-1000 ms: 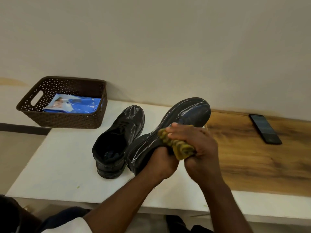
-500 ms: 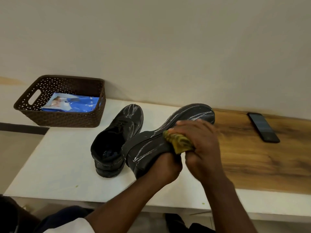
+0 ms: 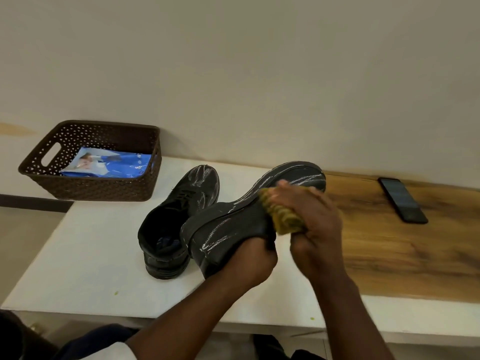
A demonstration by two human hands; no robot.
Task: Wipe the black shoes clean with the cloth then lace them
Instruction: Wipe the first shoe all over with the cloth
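Note:
My left hand (image 3: 248,261) grips a black shoe (image 3: 233,224) near its opening and holds it tilted on its side above the white table (image 3: 85,261), sole edge up. White streaks run across its side and sole. My right hand (image 3: 315,224) grips a bunched yellow-green cloth (image 3: 281,216) and presses it against the shoe's side, near the middle. The second black shoe (image 3: 179,209) stands upright on the table just left of the held one, with white smears on its toe.
A brown perforated basket (image 3: 104,188) with a blue packet (image 3: 111,165) inside sits at the table's back left by the wall. A black phone (image 3: 402,200) lies on the wooden surface (image 3: 405,255) at the right.
My right hand has slid the cloth along the shoe's side toward the toe. The held shoe has tipped lower and flatter. The view has shifted slightly.

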